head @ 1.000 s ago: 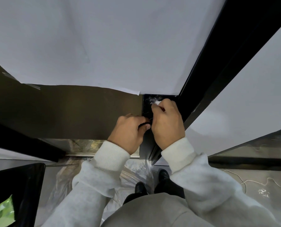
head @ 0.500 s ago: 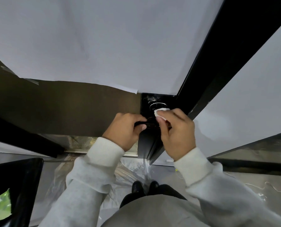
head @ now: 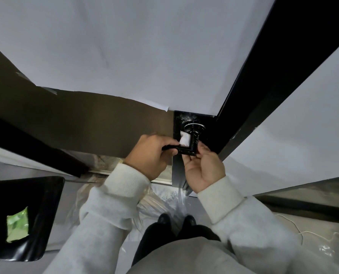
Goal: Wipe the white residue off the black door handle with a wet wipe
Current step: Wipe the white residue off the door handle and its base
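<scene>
The black door handle [head: 192, 144] juts from a black plate whose top edge carries white residue [head: 184, 116]. My left hand [head: 149, 155] is closed around the lever's free end. A small white wet wipe [head: 185, 139] is pressed against the left side of the handle's neck, just below the round rosette. My right hand [head: 203, 167] cups the handle from underneath, palm up. Its thumb rests on the right of the neck and its fingers curl under the lever towards the wipe. Those fingertips are hidden behind the lever.
White paper [head: 145, 56] covers the door above a brown panel. A black door frame [head: 263, 95] runs diagonally at the right. A black seat [head: 46, 204] with a green packet [head: 17, 224] stands at lower left. Plastic sheeting [head: 164, 196] and a thin cord [head: 301, 232] lie on the floor.
My right hand has dropped from on top of the handle to under it, turning palm up. The wipe has moved from the rosette down to the neck's left side. My left hand keeps its grip.
</scene>
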### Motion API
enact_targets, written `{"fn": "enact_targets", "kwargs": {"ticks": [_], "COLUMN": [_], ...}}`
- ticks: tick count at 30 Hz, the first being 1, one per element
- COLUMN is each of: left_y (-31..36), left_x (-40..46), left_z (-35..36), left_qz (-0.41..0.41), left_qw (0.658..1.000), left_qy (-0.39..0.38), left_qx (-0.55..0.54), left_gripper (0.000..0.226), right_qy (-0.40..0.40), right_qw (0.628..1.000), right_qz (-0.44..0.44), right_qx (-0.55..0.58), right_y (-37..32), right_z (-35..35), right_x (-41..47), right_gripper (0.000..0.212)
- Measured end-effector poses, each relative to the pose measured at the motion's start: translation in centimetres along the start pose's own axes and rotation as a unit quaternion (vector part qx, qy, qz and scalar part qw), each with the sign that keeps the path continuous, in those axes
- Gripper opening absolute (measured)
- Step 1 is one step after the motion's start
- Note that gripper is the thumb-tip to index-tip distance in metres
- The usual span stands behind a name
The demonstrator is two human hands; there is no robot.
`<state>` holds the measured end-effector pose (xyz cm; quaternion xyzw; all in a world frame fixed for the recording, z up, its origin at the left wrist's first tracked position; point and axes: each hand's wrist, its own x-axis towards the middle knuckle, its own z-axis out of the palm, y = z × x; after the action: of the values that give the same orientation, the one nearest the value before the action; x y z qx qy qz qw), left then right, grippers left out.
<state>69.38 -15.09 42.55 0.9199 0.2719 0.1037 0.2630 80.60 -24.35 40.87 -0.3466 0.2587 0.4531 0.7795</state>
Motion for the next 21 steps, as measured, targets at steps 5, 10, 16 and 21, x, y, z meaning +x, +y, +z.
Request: {"fn": "enact_targets", "kwargs": {"ticks": [5, 10, 16, 21], "left_y": [0.2, -0.2, -1.0, -1.2], "left_x": [0.0, 0.1, 0.2, 0.3], "left_z": [-0.4, -0.2, 0.2, 0.4], "left_qz": [0.008, 0.023, 0.066, 0.075], "left_qw": [1.0, 1.0, 0.998, 0.997], "left_qy": [0.0, 0.009, 0.003, 0.016], "left_qx": [-0.024, -0.018, -0.014, -0.026], "left_gripper": [0.021, 0.017, 0.021, 0.017], "right_qy": [-0.002, 0.031, 0.151, 0.184], "right_qw": [0.999, 0.978, 0.79, 0.901], "right_qz": [0.019, -0.2, -0.469, -0.362], "right_qx": [0.025, -0.058, -0.364, -0.153], "right_y": [0.4, 1.8, 3.3, 3.5], "right_z": [0.4, -0.2, 0.0, 1.5], "right_x": [0.7, -0.1, -0.1, 1.1], "right_gripper": [0.032, 0.012, 0.02, 0.028]}}
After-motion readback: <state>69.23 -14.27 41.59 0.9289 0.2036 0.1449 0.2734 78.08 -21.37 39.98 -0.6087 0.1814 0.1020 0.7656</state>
